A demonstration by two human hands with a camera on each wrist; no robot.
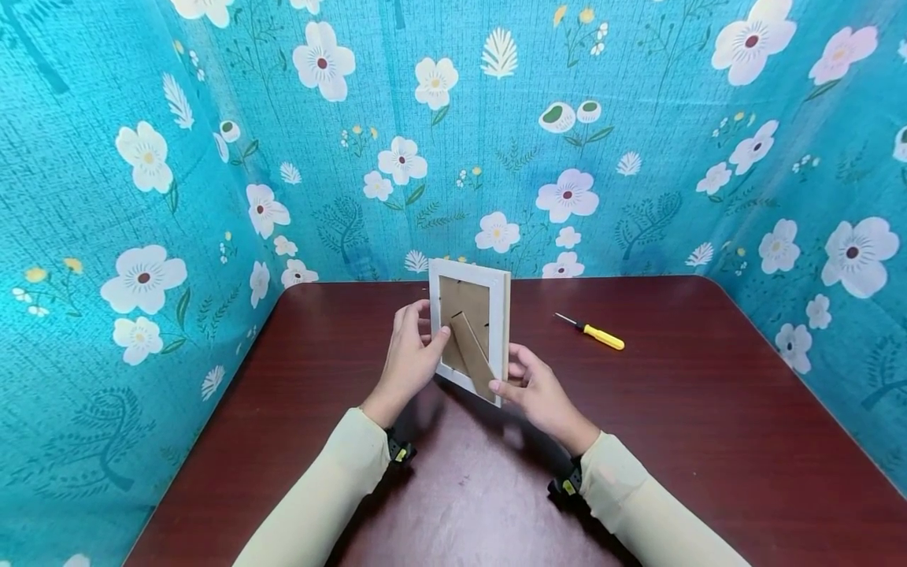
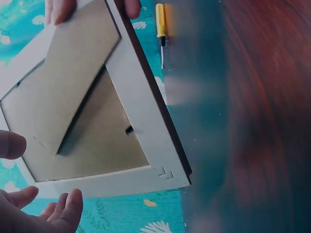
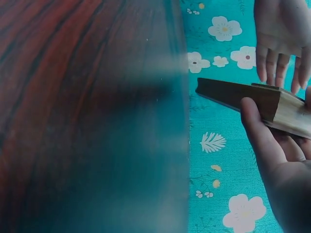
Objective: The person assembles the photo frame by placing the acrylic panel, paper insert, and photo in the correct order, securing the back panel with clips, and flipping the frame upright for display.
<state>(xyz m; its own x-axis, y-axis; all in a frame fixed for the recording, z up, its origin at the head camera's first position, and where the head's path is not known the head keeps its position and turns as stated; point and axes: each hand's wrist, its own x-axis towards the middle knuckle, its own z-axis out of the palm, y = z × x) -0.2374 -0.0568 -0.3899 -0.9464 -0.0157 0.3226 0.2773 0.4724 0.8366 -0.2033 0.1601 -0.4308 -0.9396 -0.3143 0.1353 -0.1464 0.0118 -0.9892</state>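
A picture frame (image 1: 499,315) with a white border stands raised over the table, its brown backing board (image 1: 460,298) towards me. A brown easel leg (image 1: 473,354) slants across the back. My right hand (image 1: 542,402) grips the frame's lower right corner, thumb on the leg's end and fingers behind. At the left edge is my left hand (image 1: 409,354), thumb in front and fingers behind. Its fingers (image 2: 72,208) are extended and spread around the edge in the left wrist view. From the right wrist, the frame (image 3: 291,114) appears nearly edge-on.
A screwdriver (image 1: 602,338) with a yellow handle lies on the dark red table (image 1: 673,441), right of the frame. Blue floral cloth (image 1: 453,157) hangs behind the table and along both sides.
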